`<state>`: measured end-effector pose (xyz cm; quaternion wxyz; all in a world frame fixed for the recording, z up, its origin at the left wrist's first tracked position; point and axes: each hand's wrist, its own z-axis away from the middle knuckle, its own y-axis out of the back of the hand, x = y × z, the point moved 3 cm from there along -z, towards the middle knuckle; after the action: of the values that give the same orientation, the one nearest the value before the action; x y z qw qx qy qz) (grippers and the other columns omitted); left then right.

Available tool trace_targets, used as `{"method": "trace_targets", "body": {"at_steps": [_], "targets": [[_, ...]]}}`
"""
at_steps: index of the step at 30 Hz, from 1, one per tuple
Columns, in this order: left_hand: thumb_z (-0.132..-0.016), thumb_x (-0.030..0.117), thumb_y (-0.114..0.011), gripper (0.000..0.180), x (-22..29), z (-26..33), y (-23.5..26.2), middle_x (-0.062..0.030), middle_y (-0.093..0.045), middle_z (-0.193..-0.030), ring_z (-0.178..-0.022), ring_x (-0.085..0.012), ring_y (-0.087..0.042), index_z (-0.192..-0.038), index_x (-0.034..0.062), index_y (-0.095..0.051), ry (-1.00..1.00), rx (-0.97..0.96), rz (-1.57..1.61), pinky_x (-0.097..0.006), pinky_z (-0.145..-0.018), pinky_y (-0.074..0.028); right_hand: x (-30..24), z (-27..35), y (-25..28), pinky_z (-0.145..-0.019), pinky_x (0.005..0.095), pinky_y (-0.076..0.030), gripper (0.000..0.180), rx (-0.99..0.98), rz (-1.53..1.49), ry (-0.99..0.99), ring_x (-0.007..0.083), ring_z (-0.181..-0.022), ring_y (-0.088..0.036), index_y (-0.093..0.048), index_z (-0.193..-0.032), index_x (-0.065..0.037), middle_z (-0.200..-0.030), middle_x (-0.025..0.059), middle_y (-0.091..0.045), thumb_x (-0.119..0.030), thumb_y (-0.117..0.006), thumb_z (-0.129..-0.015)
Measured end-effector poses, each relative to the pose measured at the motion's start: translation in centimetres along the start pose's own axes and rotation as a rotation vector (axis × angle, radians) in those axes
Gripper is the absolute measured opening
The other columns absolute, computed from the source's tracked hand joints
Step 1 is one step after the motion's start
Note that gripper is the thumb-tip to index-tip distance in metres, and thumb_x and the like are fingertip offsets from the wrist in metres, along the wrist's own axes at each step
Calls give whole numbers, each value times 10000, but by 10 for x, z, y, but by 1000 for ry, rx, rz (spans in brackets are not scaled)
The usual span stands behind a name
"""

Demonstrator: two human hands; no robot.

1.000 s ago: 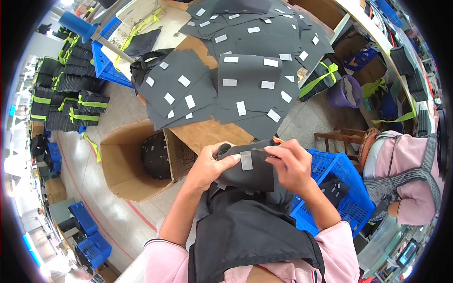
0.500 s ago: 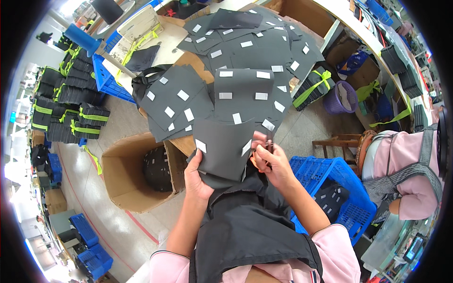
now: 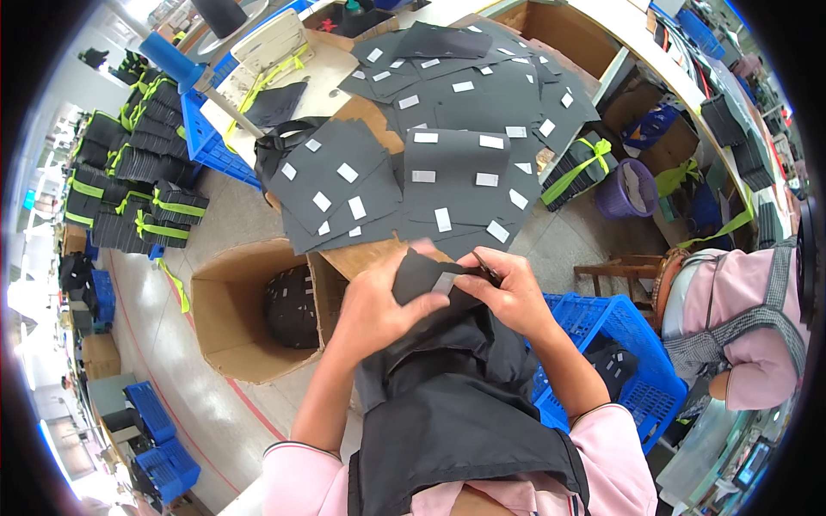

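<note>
Above my lap, my left hand [image 3: 379,301] grips a black sheet panel [image 3: 419,273] that is folded up. Its thumb lies across the panel beside a white label [image 3: 445,282]. My right hand [image 3: 512,291] is closed at the panel's right edge, thumb and fingers pinched together. A dark pair of small scissors [image 3: 488,268] sits in that hand, mostly covered by the fingers. Just beyond both hands, more black panels with white labels [image 3: 456,193] lie overlapping on the work table.
To my left stands an open cardboard box [image 3: 249,357] with black pieces inside. A blue plastic crate [image 3: 650,404] is at my right, near a seated person in pink [image 3: 757,318]. Tied black stacks [image 3: 172,211], a purple basket [image 3: 626,187] and a wooden stool [image 3: 615,268] stand farther out.
The panel was spread flat between my hands and is now folded up. My left hand has moved up and right, closer to my right hand. The scissors' orange handle no longer shows.
</note>
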<state>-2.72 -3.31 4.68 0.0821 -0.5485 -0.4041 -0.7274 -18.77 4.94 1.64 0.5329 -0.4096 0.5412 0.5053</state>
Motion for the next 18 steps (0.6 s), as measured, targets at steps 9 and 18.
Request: {"method": "trace_targets", "body": {"at_steps": [9,18], "targets": [[-782,158,-738,203,-31,17,-26,-38,-656,-810,-688,-81,-596,-887,-1,-668,468,88,881,-214,-604,-477,-9,30,-4,-543,306,-449,350,383,560,430,203,-574,-538,-604,-1022,-85,-849,72,-542,-39,-712,-692],[-786,132,-727,177,-25,17,-25,-28,-651,-795,-672,-78,-589,-880,-3,-662,482,106,858,-216,-588,-475,0,24,-5,-507,286,-417,325,354,679,623,198,-572,-535,-619,-977,-71,-851,72,-553,-62,-724,-670]]}}
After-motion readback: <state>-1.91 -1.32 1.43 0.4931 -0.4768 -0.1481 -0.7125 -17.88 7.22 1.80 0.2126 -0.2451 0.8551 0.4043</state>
